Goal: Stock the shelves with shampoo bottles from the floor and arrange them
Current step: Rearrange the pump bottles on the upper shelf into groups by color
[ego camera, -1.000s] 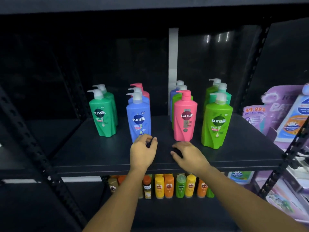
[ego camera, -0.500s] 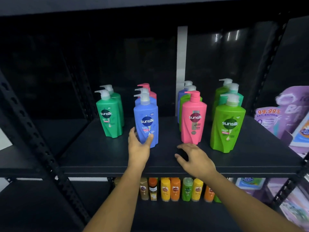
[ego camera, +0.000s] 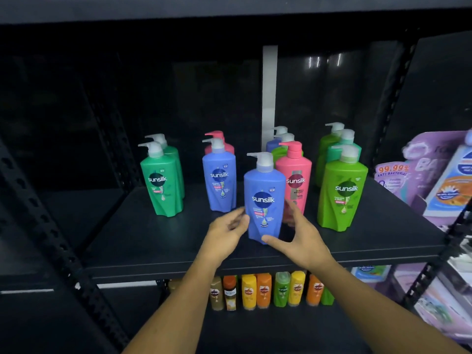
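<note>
A black metal shelf [ego camera: 153,246] carries pump bottles of shampoo in rows that run from near to far. The front blue bottle [ego camera: 264,198] stands upright near the middle of the shelf, nearer than all the others and between the two hands. Whether its base rests on the shelf cannot be told.

The left hand [ego camera: 226,236] is at the bottle's lower left side. Its fingers are blurred against the plastic, so it cannot be told whether they grip or only touch. The right hand [ego camera: 302,236] cups the lower right side, spread wide. Its thumb [ego camera: 270,240] lies across the lower front and its fingers [ego camera: 291,208] curl round the right flank.

Just behind to the left stands a second blue bottle [ego camera: 219,180], with a pink pump showing behind it. Just behind to the right is a pink bottle [ego camera: 297,175], partly hidden by the front one. Further right is a light green bottle [ego camera: 343,192] heading its own row. Far left, well apart, is a dark green bottle [ego camera: 159,182] with another behind it.

On the level below stands a line of small bottles [ego camera: 265,290] in brown, yellow, orange and green. Purple refill packs [ego camera: 419,172] hang at the right edge.
</note>
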